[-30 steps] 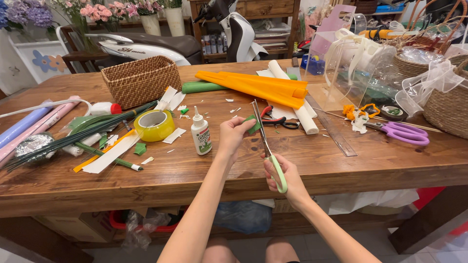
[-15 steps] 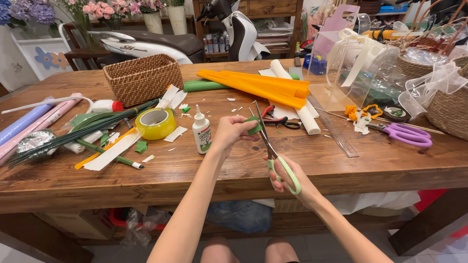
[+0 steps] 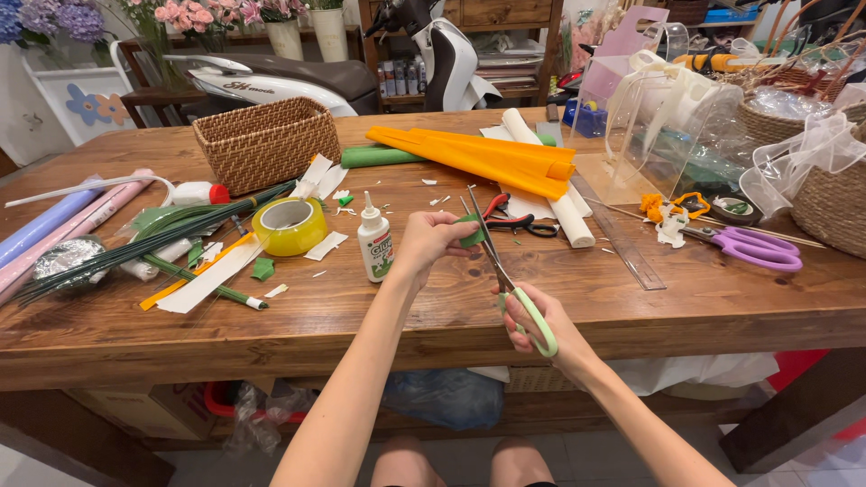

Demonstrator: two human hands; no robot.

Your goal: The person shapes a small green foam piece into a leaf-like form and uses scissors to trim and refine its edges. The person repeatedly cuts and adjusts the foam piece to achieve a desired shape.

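My left hand (image 3: pixel 431 242) pinches a small green paper piece (image 3: pixel 471 232) above the wooden table (image 3: pixel 379 316). My right hand (image 3: pixel 541 325) grips light-green-handled scissors (image 3: pixel 499 261), blades pointing up and away, slightly apart at the green piece. A white glue bottle (image 3: pixel 373 242) stands just left of my left hand. A roll of yellow tape (image 3: pixel 289 224) lies further left.
A wicker basket (image 3: pixel 267 140), orange paper rolls (image 3: pixel 478 158), a green roll (image 3: pixel 379 156), red-black scissors (image 3: pixel 514 219), purple scissors (image 3: pixel 753 245), a clear ruler (image 3: pixel 622 236), green stems (image 3: pixel 144 239), paper scraps, clear wrap and baskets at the right. A scooter stands behind.
My hands stayed over the table's near edge. The scissors tilted a little more upright and the green piece sits at the blades.
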